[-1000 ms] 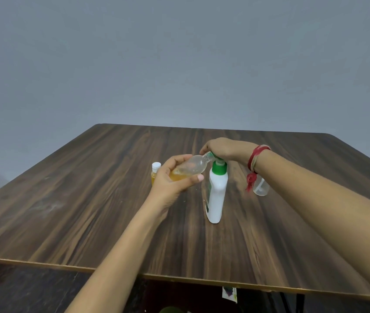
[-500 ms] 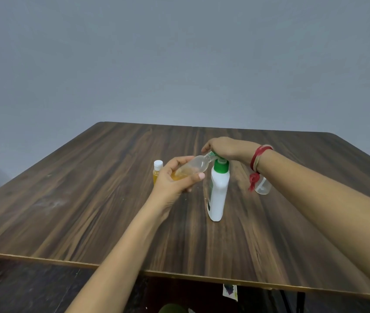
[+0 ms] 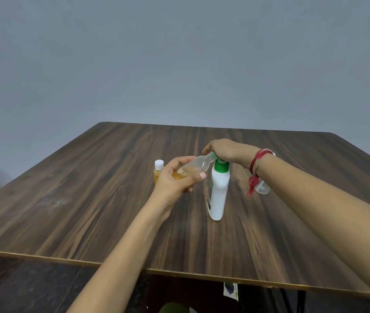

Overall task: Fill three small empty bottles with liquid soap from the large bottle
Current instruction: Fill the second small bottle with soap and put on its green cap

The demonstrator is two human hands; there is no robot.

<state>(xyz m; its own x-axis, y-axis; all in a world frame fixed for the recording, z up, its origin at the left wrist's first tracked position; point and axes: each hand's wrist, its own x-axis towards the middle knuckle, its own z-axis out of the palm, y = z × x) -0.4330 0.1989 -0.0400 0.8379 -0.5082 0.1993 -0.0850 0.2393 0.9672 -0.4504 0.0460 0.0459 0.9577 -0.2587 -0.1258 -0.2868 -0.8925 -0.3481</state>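
Observation:
The large white soap bottle (image 3: pixel 218 190) with a green pump top stands upright mid-table. My right hand (image 3: pixel 225 150) rests on top of its pump head, fingers curved over it. My left hand (image 3: pixel 175 179) grips a small clear bottle (image 3: pixel 196 167), tilted with its mouth at the pump's spout; orange liquid lies in its lower part. A small capped bottle (image 3: pixel 158 171) holding orange liquid stands just left of my left hand. Another small clear bottle (image 3: pixel 262 188) stands behind my right wrist, partly hidden by it.
The dark wooden table (image 3: pixel 89 199) runs wide around the bottles, with its front edge close to me and a grey wall behind. A red thread band (image 3: pixel 256 163) is tied on my right wrist.
Both hands and the bottles stay nearly as they were. The camera has shifted slightly.

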